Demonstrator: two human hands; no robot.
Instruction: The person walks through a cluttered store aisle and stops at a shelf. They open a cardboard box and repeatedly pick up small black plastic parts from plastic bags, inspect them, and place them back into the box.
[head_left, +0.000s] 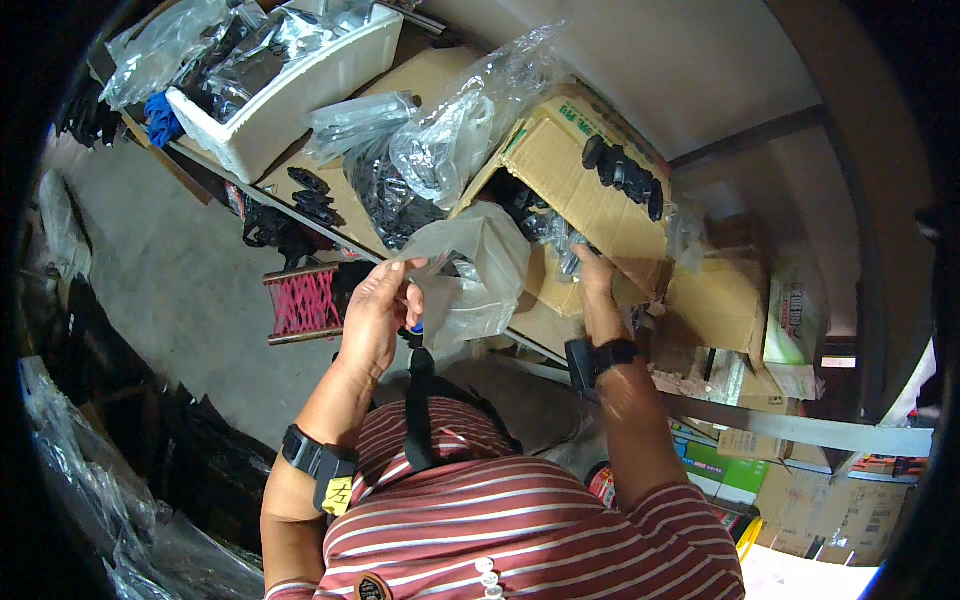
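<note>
My left hand (381, 311) pinches the rim of a translucent plastic bag (484, 296) between thumb and fingers. The bag hangs with its mouth apart, and something shiny shows inside. At the opening of a tilted cardboard box (559, 169), my right hand (598, 271) touches transparent-wrapped parts (564, 238). Its fingers are partly hidden, so whether it grips one is unclear. More black parts (517, 196) lie deeper in the box. A row of black plastic pieces (622, 178) rests on top of the box.
Left of the box sits a large transparent bag of black parts (394, 195). Several loose black pieces (313, 196) lie near the table edge. A white foam box (292, 90) holds plastic packets. Below the edge stands a stool with pink webbing (304, 304). Cardboard boxes (712, 300) are at right.
</note>
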